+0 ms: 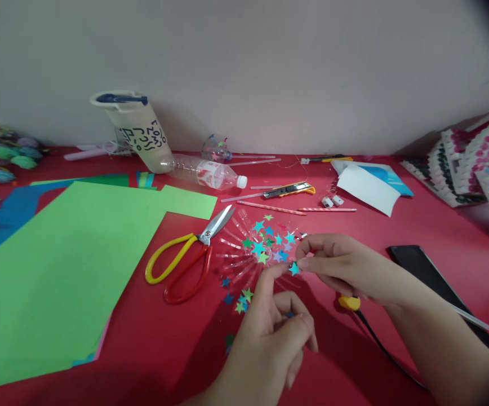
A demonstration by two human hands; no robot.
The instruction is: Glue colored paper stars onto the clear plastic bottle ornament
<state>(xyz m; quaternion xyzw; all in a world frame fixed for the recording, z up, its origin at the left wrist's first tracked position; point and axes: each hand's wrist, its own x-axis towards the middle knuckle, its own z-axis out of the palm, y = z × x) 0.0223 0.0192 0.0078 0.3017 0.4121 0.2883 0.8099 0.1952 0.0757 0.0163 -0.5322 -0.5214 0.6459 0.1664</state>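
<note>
My right hand point(346, 265) pinches a small turquoise paper star point(294, 269) between thumb and fingertips. My left hand point(270, 332) reaches its index finger to the star's edge, its other fingers loosely bent with nothing in them. Just beyond lies a clear plastic piece cut into radiating strips point(238, 262), with several blue, green and purple stars point(258, 247) on its middle. More loose stars point(243, 301) lie left of my left hand. Below my right hand shows a yellow tool end point(349, 303) with a black cable; the rest is mostly hidden.
Scissors point(206, 237) lie open at left beside green paper sheets point(67, 265). Behind are a plastic bottle point(206, 172), a white cup point(141, 135), a yellow utility knife point(289, 190) and striped pencils point(272, 208). A black phone point(434, 285) lies at right, partly behind my forearm.
</note>
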